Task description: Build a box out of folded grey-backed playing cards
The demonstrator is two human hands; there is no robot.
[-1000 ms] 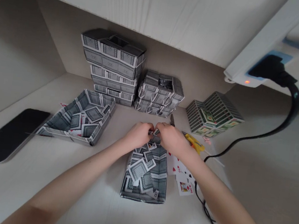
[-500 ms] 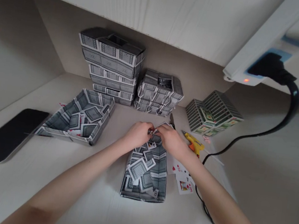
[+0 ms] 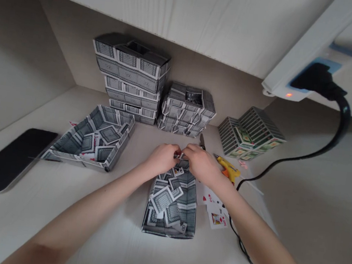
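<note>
A long open box (image 3: pixel 194 208) made of patterned playing cards lies in front of me, with several loose card pieces (image 3: pixel 164 197) inside. At its far end my left hand (image 3: pixel 163 160) pinches the top of the end wall, fingers closed. Right beside it, my right hand (image 3: pixel 203 163) is also closed on the same far edge, its fingertips almost meeting the left ones. A white-bordered strip of card (image 3: pixel 183 156) shows between the two hands. My fingers hide most of that edge.
Another card box (image 3: pixel 118 152) holding card pieces stands left, near a black phone (image 3: pixel 10 160). Stacked card boxes (image 3: pixel 134 79) and a smaller stack (image 3: pixel 187 109) stand behind. To the right are green card packs (image 3: pixel 257 132), a yellow glue gun (image 3: pixel 229 169), loose playing cards (image 3: pixel 216 219) and a black cable (image 3: pixel 289 161).
The right hand's fingers have drawn together and shifted slightly at the box's far edge, covering a corner that showed before. My left hand stays nearly in place.
</note>
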